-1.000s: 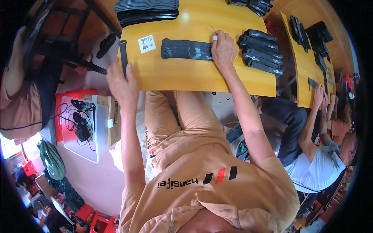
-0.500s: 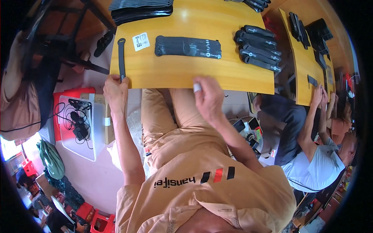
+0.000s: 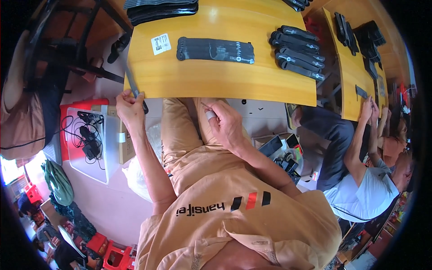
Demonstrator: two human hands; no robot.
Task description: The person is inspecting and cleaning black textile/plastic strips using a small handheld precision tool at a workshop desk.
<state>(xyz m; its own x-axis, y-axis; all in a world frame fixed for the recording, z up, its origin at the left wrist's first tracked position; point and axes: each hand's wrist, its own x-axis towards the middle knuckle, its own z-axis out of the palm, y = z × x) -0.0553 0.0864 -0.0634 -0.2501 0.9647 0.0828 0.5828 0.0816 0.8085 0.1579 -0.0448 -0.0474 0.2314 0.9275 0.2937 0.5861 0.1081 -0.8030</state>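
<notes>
My left hand [image 3: 130,107] pinches a black strap [image 3: 131,82] at the table's front left corner. The strap runs up along the left edge of the table, and its lower end sticks out past my fingers. My right hand [image 3: 226,125] is in front of the table edge, above my lap, its fingers curled together; whether something small is in them I cannot make out. A white wrap [image 3: 210,114] covers part of one of its digits. On the yellow table [image 3: 202,83] lies a flat row of black straps [image 3: 216,49], with a white label [image 3: 160,43] left of it.
Bundles of looped black straps [image 3: 297,51] lie at the table's right, and a black stack [image 3: 162,11] at the far left. A clear bin with cables [image 3: 92,144] stands on the floor at left. A co-worker [image 3: 360,189] sits at another table on the right.
The strap has shifted down toward me and tilted over the table's left edge in my left hand. My right hand has moved left and down, away from the table edge.
</notes>
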